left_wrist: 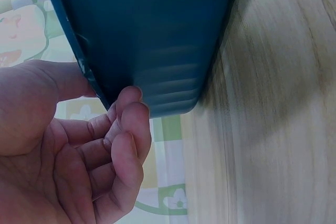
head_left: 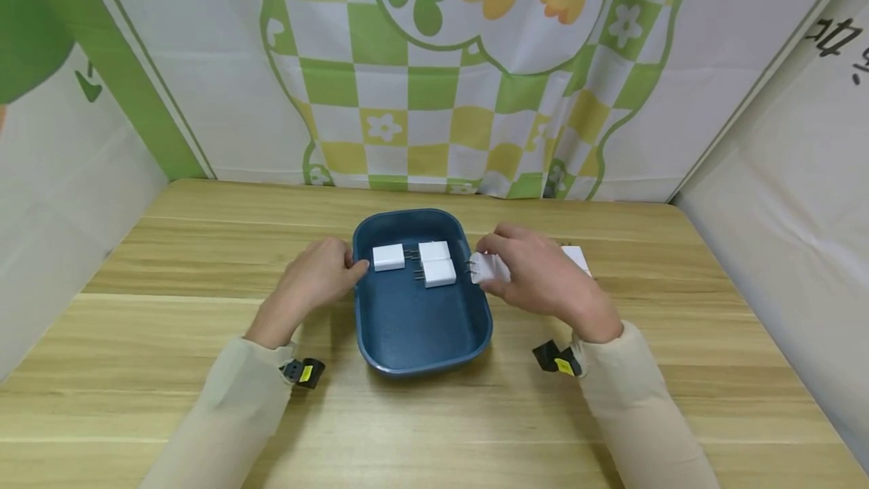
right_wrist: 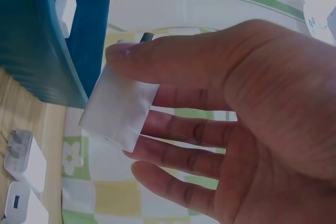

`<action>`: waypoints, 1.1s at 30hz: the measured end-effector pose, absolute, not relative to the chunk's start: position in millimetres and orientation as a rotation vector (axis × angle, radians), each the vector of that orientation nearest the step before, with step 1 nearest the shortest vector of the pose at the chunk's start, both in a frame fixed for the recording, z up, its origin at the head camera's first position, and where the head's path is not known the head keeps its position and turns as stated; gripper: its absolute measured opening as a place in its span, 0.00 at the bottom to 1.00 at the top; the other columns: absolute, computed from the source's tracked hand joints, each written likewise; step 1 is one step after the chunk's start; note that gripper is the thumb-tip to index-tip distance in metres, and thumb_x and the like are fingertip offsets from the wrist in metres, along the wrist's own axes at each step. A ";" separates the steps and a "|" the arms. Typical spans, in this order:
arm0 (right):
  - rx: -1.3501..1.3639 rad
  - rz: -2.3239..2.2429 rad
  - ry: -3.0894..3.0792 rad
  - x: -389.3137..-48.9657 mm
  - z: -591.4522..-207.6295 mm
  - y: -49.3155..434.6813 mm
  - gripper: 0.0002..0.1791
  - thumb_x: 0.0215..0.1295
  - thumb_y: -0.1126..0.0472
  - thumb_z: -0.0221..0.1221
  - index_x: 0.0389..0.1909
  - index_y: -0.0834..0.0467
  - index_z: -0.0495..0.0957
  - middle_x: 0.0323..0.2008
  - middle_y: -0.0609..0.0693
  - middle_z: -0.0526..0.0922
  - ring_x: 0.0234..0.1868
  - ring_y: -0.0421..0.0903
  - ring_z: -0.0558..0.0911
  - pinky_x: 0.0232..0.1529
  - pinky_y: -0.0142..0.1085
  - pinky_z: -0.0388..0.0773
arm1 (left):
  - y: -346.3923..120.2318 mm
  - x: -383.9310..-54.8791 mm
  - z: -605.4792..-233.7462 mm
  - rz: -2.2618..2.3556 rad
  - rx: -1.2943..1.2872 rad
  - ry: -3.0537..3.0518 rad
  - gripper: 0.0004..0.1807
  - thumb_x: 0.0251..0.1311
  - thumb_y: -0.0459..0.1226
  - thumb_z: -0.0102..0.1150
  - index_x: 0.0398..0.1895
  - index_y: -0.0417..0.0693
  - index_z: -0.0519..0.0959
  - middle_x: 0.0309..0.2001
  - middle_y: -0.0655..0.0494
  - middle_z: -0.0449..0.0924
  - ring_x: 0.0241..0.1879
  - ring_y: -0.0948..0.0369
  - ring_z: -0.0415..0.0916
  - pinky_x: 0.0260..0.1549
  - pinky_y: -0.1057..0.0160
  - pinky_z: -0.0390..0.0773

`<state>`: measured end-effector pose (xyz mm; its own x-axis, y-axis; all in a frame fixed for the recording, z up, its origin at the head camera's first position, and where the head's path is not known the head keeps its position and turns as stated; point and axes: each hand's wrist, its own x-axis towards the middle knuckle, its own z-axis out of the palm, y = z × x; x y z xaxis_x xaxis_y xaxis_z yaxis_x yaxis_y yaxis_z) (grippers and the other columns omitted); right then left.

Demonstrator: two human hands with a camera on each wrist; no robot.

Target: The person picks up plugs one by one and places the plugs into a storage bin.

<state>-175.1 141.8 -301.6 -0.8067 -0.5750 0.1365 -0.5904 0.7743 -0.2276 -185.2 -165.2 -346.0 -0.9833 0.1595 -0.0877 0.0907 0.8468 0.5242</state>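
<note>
A dark blue plastic bin [head_left: 421, 334] stands on the table in the head view. Three white charger plugs lie in its far half: one charger [head_left: 388, 257] at the left and a pair [head_left: 440, 274] beside it, metal prongs showing. My left hand [head_left: 314, 278] pinches the bin's left rim, its thumb over the edge and its curled fingers [left_wrist: 135, 121] against the outer wall. Between thumb and fingers, my right hand [head_left: 543, 270] holds another white charger plug [right_wrist: 118, 106] at the bin's right rim, its prongs pointing toward the bin in the head view.
More white chargers lie on the table right of the bin, one charger [head_left: 577, 257] partly hidden behind my right hand; the right wrist view shows a charger [right_wrist: 34, 163] with prongs and another with a port. A patterned curtain [head_left: 434, 96] hangs behind the wooden table [head_left: 204, 278].
</note>
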 end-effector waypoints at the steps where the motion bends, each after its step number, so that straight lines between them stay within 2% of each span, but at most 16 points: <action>1: 0.957 0.396 -2.904 -174.8 -301.5 140.8 0.24 0.58 0.57 0.74 0.54 0.57 0.82 0.44 0.50 0.79 0.38 0.49 0.78 0.39 0.44 0.78 | -165.2 -185.2 -346.3 0.813 0.195 2.895 0.24 0.71 0.41 0.56 0.14 0.48 0.68 0.14 0.57 0.64 0.14 0.61 0.62 0.16 0.66 0.59; 11: 1.085 0.337 -2.912 -174.0 -295.5 130.2 0.24 0.60 0.55 0.73 0.56 0.56 0.81 0.45 0.49 0.79 0.37 0.45 0.76 0.37 0.40 0.75 | -166.6 -184.5 -348.7 0.819 0.189 2.900 0.24 0.71 0.42 0.56 0.14 0.48 0.67 0.14 0.57 0.64 0.14 0.61 0.62 0.15 0.67 0.58; 19: 1.238 0.203 -2.943 -182.1 -286.4 115.7 0.23 0.62 0.55 0.72 0.56 0.57 0.80 0.47 0.50 0.79 0.39 0.45 0.76 0.43 0.40 0.77 | -167.2 -184.7 -347.7 0.807 0.198 2.904 0.24 0.71 0.42 0.56 0.14 0.48 0.67 0.13 0.58 0.63 0.14 0.62 0.61 0.15 0.67 0.58; 23: 1.311 0.134 -2.946 -188.0 -287.4 108.4 0.22 0.62 0.54 0.71 0.55 0.57 0.81 0.47 0.50 0.79 0.42 0.46 0.77 0.45 0.41 0.77 | -166.8 -185.0 -348.0 0.798 0.197 2.905 0.24 0.71 0.42 0.56 0.14 0.48 0.67 0.13 0.58 0.63 0.14 0.62 0.62 0.15 0.67 0.58; 29: 1.399 0.080 -2.935 -196.8 -294.6 99.6 0.21 0.62 0.55 0.71 0.53 0.57 0.81 0.42 0.49 0.79 0.41 0.46 0.78 0.43 0.40 0.77 | -165.7 -185.5 -348.1 0.792 0.185 2.906 0.24 0.71 0.42 0.56 0.15 0.47 0.68 0.14 0.57 0.64 0.14 0.61 0.62 0.15 0.67 0.58; 33: 1.406 0.043 -2.995 -199.7 -297.1 94.1 0.21 0.64 0.54 0.70 0.55 0.57 0.81 0.45 0.50 0.79 0.41 0.46 0.78 0.43 0.40 0.78 | -165.3 -186.0 -347.6 0.795 0.184 2.906 0.24 0.71 0.42 0.56 0.15 0.47 0.68 0.14 0.57 0.64 0.14 0.61 0.62 0.15 0.67 0.58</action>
<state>-199.7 94.1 -297.1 -0.6277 -0.7658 -0.1398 -0.7615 0.6413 -0.0939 -186.0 -165.3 -347.6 -0.9851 0.1491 -0.0862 0.0844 0.8543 0.5128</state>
